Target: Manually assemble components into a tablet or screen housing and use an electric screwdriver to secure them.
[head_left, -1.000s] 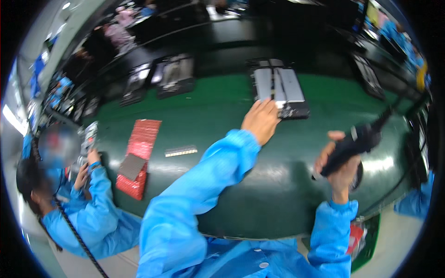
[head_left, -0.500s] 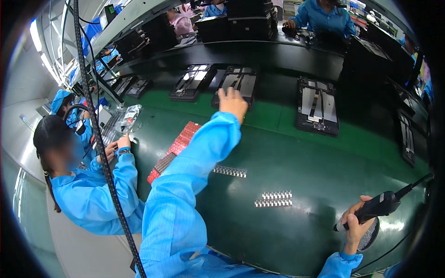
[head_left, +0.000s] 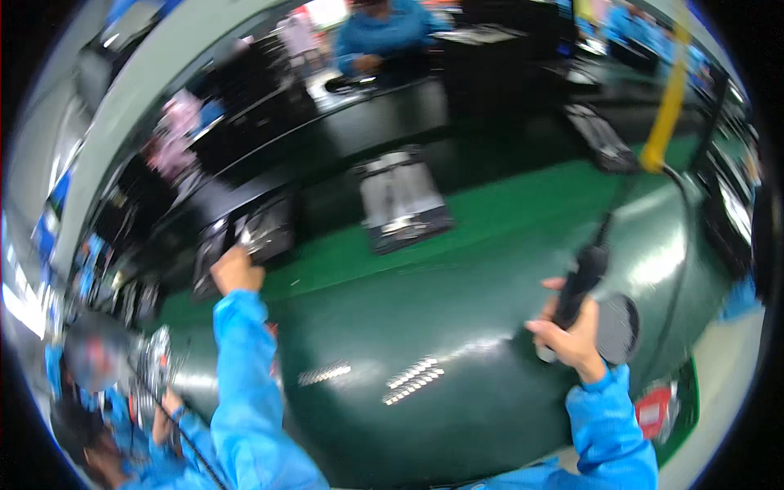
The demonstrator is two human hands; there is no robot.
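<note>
My left hand [head_left: 238,272] reaches to the far left side, its fingers curled at the near edge of an opened black tablet [head_left: 268,232]. Motion blur softens the fingertips there. Another dark tablet [head_left: 209,260] lies just left of that hand. In my right hand [head_left: 578,336] is a black electric screwdriver [head_left: 585,279], its tip pointing down to the left above the green table and its cord running up. Beside this hand is a round dish [head_left: 618,329] of small grey pieces. A further opened tablet [head_left: 402,198] with silver panels lies at the far middle.
Rows of small metal parts [head_left: 414,379] and a shorter row [head_left: 325,373] lie on the green table [head_left: 457,302]. A yellow hanging piece [head_left: 668,98] comes down at right. A co-worker [head_left: 98,433] sits at left; another person [head_left: 384,37] is across the table.
The view has swung right, so the tablets and metal parts appear farther left. My left hand's fingers, stretched over a tablet before, are now curled at its edge. The screwdriver stays in my right hand.
</note>
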